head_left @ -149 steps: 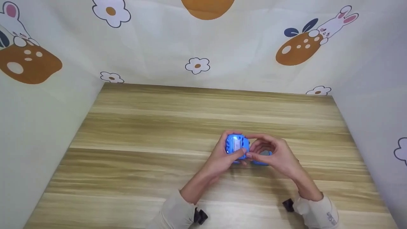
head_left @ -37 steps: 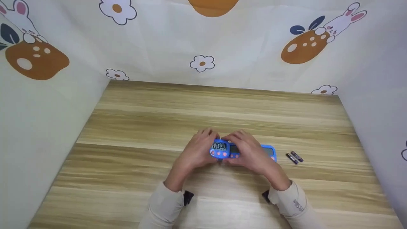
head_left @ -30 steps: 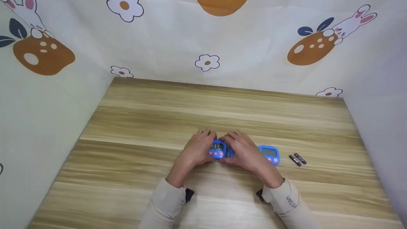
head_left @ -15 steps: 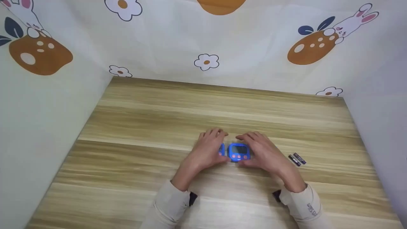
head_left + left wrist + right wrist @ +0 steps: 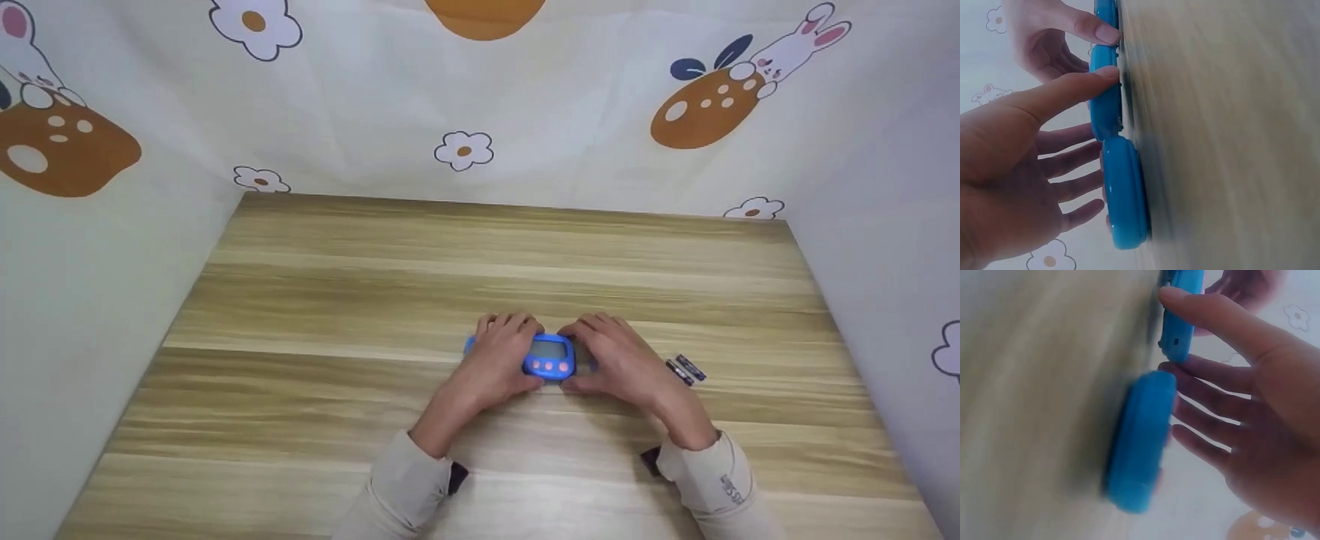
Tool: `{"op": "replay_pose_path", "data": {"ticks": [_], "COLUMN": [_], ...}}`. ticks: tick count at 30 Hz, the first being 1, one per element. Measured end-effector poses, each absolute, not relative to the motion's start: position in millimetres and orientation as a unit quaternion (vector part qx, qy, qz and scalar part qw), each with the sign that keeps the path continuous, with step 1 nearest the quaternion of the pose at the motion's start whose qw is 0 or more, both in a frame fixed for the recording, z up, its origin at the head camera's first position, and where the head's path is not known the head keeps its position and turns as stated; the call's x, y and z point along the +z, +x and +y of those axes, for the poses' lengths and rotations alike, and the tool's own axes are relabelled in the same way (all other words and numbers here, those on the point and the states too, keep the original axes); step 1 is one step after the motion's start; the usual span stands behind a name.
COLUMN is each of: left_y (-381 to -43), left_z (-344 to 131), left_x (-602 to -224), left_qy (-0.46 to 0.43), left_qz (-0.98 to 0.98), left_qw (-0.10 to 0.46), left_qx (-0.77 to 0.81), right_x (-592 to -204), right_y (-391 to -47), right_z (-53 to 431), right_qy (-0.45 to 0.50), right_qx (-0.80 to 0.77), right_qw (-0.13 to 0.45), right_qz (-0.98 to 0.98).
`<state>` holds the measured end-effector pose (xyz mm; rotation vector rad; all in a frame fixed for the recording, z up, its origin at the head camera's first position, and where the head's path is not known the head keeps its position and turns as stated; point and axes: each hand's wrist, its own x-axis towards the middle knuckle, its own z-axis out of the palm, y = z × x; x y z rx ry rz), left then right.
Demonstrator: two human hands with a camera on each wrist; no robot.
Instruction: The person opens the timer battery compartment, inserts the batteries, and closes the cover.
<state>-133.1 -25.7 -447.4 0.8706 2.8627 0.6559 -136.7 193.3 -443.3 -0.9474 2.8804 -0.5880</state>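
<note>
Three blue digital timers with pink buttons stand in a row on the table. The middle timer point(image 5: 550, 356) shows between my hands; its grey screen has no digits I can make out. My left hand point(image 5: 495, 360) pinches this timer, thumb on the near edge and index finger at the far edge. My right hand point(image 5: 626, 364) holds its right end the same way. Under the left hand lies the left timer point(image 5: 1124, 194), mostly hidden in the head view. Beneath the right palm sits the right timer point(image 5: 1143, 441), blurred in the right wrist view.
Two small dark batteries point(image 5: 686, 369) lie side by side on the wood-grain table point(image 5: 337, 420), just right of my right hand. Pale cloth walls point(image 5: 360, 112) with printed rabbits and flowers enclose the back and sides.
Five seconds ago a timer was held up with its back showing. Later both hands held the left timer, reading 00:00. The right hand, then the left, shifted right onto the middle timer.
</note>
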Motion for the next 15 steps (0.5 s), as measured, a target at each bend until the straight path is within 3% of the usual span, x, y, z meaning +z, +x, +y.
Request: {"op": "replay_pose_path", "data": {"ticks": [6,15], "left_y": [-130,-126], "left_z": [-30,-32], "left_x": [-429,-417], "left_qy": [0.296,0.318], "left_qz": [0.906,0.854], "left_qw": [-0.012,-0.053], "left_qx": [0.303,0.409], "right_x": [-421,-396], "right_y": [-132,-124], "right_z": [205,215], "right_qy": [-0.317,-0.310], "right_qx": [-0.254,-0.339], "right_qw": [-0.013,-0.017], "right_qz": [0.914,0.888]}}
